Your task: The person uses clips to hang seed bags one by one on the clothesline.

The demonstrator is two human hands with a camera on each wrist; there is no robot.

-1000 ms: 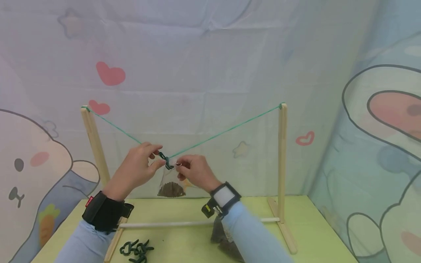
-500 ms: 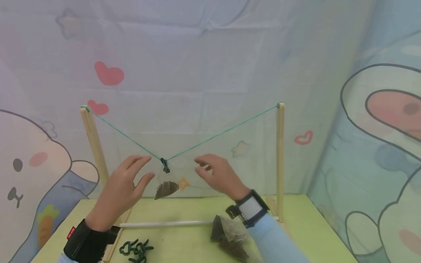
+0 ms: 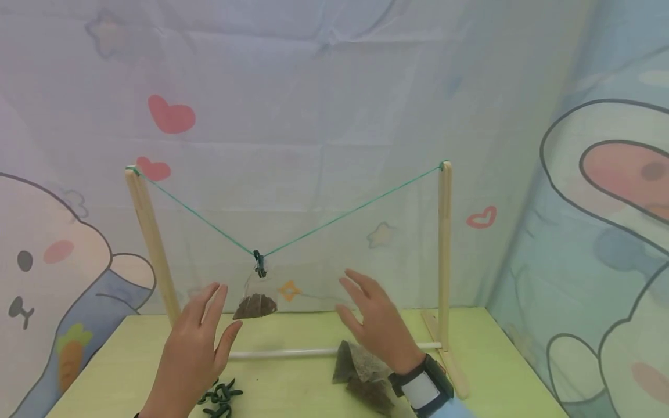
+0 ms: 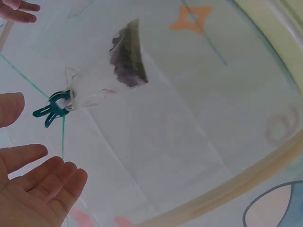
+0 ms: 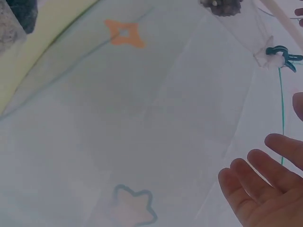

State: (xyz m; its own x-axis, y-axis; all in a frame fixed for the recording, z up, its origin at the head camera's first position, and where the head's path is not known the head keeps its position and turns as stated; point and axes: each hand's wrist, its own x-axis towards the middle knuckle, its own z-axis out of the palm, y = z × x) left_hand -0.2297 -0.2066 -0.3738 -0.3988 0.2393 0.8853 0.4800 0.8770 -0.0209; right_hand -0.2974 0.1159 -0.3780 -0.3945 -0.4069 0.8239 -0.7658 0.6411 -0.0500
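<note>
A clear drawstring bag with dark brown contents (image 3: 255,306) hangs from the green string (image 3: 350,213), fastened by a dark green clip (image 3: 259,264). The string sags to a low point at the clip. To the left of the bag my left hand (image 3: 193,342) is spread and holds nothing. My right hand (image 3: 378,322) hovers right of the bag, fingers apart and bare. The left wrist view shows the clip (image 4: 59,105) biting the bag's gathered neck at the string. Several more dark green clips (image 3: 223,397) lie on the table, partly behind my left hand.
Two wooden posts (image 3: 444,249) carry the string, joined low down by a white rod (image 3: 292,353). More filled bags (image 3: 366,377) lie on the yellow-green table (image 3: 292,389) below my right hand. A printed cloth backdrop (image 3: 324,116) stands behind.
Both hands have let go of the clip and the bag and drawn apart and downward. The bag now hangs freely from the string, swung slightly left.
</note>
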